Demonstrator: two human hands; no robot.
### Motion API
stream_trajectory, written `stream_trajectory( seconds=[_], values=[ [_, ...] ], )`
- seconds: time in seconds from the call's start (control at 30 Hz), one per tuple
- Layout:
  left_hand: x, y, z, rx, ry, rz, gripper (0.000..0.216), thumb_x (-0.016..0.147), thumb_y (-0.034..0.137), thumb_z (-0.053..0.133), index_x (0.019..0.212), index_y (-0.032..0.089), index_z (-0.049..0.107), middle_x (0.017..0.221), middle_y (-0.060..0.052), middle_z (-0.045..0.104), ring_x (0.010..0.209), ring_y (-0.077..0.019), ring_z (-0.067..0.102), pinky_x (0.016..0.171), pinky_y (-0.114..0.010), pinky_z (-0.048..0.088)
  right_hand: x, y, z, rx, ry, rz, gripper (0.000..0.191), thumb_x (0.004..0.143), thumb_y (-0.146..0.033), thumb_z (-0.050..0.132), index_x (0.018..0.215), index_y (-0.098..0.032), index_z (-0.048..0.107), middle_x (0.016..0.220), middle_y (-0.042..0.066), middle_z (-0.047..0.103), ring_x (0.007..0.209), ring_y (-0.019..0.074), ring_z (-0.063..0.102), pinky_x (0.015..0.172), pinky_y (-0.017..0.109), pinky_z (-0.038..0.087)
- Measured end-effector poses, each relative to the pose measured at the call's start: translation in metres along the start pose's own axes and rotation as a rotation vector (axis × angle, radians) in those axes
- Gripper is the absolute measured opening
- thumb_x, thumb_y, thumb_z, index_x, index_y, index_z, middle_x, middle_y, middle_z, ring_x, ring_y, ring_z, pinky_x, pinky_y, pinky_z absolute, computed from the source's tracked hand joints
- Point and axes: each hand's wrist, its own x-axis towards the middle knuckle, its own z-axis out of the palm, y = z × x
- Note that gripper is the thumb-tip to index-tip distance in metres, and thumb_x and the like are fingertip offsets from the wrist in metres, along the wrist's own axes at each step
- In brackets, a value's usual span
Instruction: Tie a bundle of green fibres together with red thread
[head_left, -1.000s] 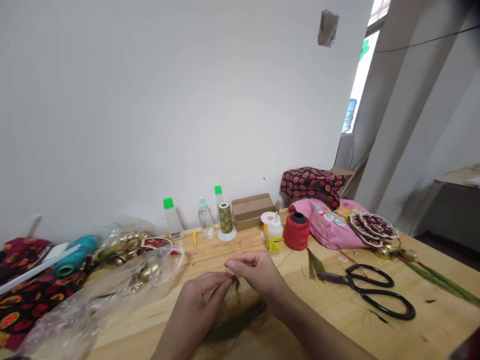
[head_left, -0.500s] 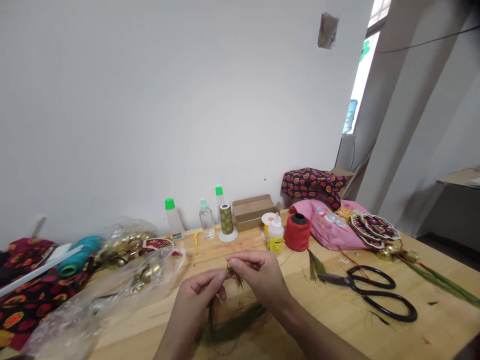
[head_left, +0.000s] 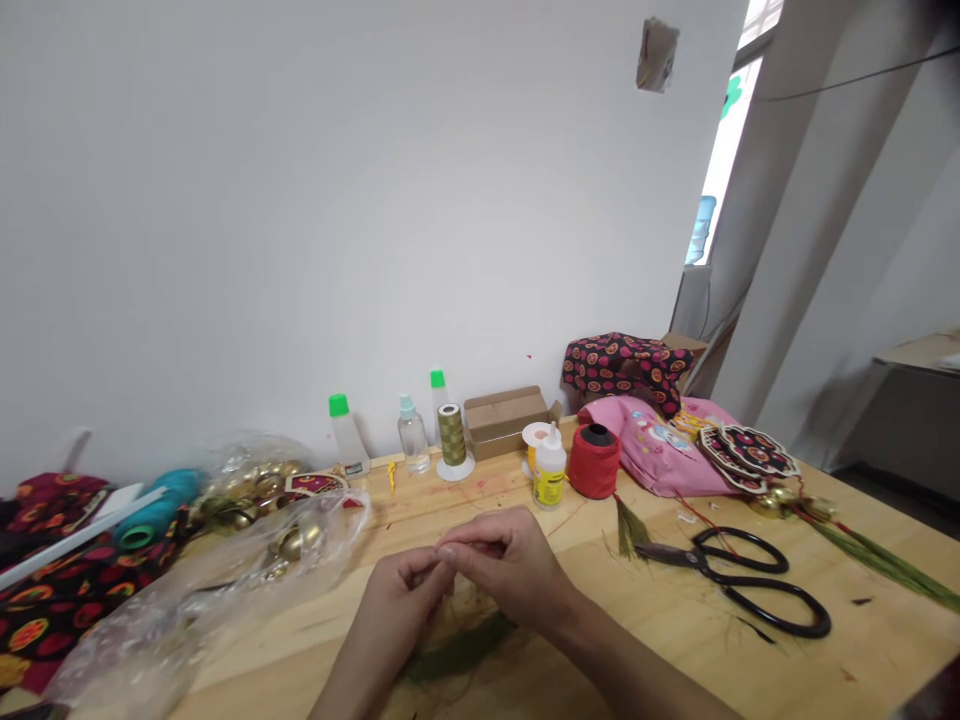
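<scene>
My left hand [head_left: 397, 605] and my right hand [head_left: 514, 565] meet fingertip to fingertip above the table. Both are closed in a pinch on green tassel threads, which the fingers now almost wholly hide; half a second ago they showed between them. Below my hands, a loose bundle of dark green threads [head_left: 465, 648] lies on the wood. To the right are black-handled scissors [head_left: 739, 575], blades apart, their tip by a short green tassel [head_left: 631, 527].
Behind my hands stand a green thread spool [head_left: 451, 437], a glue bottle [head_left: 550, 475], a red thread cone [head_left: 595, 465], a clear bottle [head_left: 413, 440] and a cardboard box [head_left: 506, 425]. A plastic bag [head_left: 217, 610] with gold bells [head_left: 300, 540] lies left, a pink bag [head_left: 652, 455] right.
My hands have drawn together, the right moving slightly left and down. The green threads that stuck out between my fingers and hung below my left hand are now hidden.
</scene>
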Motion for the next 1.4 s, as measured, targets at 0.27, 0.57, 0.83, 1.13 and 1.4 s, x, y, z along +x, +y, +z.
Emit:
stream_trajectory(
  seconds=[0.27, 0.57, 0.83, 1.13, 1.4],
  values=[
    [-0.002, 0.004, 0.000, 0.065, 0.016, 0.011, 0.042, 0.064, 0.051, 0.049, 0.042, 0.019, 0.038, 0.038, 0.008, 0.028, 0.037, -0.0068, 0.022, 0.037, -0.021, 0.014, 0.002, 0.001, 0.000, 0.254, 0.001, 0.141, 0.013, 0.066, -0.023, 0.060, 0.067, -0.013, 0.068, 0.056, 0.002, 0.063, 0.050, 0.0104, 0.052, 0.048, 0.020, 0.039],
    [-0.004, 0.010, -0.001, 0.080, 0.069, 0.122, 0.031, 0.066, 0.040, 0.053, 0.046, 0.016, 0.052, 0.044, 0.006, 0.036, 0.043, -0.0091, 0.028, 0.043, -0.021, 0.023, 0.001, 0.005, 0.003, 0.260, -0.055, 0.136, 0.014, 0.067, -0.024, 0.060, 0.069, -0.014, 0.069, 0.061, 0.002, 0.064, 0.055, 0.0117, 0.054, 0.053, 0.022, 0.042],
    [-0.004, 0.006, 0.003, 0.019, -0.012, 0.082, 0.038, 0.065, 0.047, 0.053, 0.043, 0.015, 0.050, 0.040, 0.008, 0.028, 0.040, -0.0073, 0.022, 0.039, -0.021, 0.016, 0.002, 0.001, 0.001, 0.280, -0.018, 0.153, 0.016, 0.065, -0.027, 0.061, 0.066, -0.013, 0.068, 0.054, 0.001, 0.062, 0.049, 0.0114, 0.053, 0.048, 0.022, 0.040],
    [-0.002, 0.008, 0.000, -0.391, -0.097, -0.066, 0.031, 0.059, 0.043, 0.064, 0.060, 0.013, 0.059, 0.041, 0.010, 0.032, 0.034, -0.0024, 0.018, 0.035, -0.018, 0.011, 0.010, 0.003, -0.007, 0.172, 0.224, 0.180, 0.019, 0.061, -0.031, 0.063, 0.061, -0.012, 0.066, 0.050, -0.001, 0.055, 0.048, 0.0090, 0.043, 0.046, 0.021, 0.034],
    [-0.003, 0.008, 0.002, -0.297, -0.195, -0.109, 0.030, 0.061, 0.043, 0.062, 0.059, 0.013, 0.059, 0.038, 0.011, 0.032, 0.033, -0.0027, 0.018, 0.035, -0.019, 0.010, 0.009, -0.003, -0.007, 0.259, 0.192, 0.215, 0.020, 0.060, -0.033, 0.065, 0.059, -0.014, 0.066, 0.051, -0.002, 0.052, 0.053, 0.0107, 0.044, 0.053, 0.023, 0.037]
  ],
)
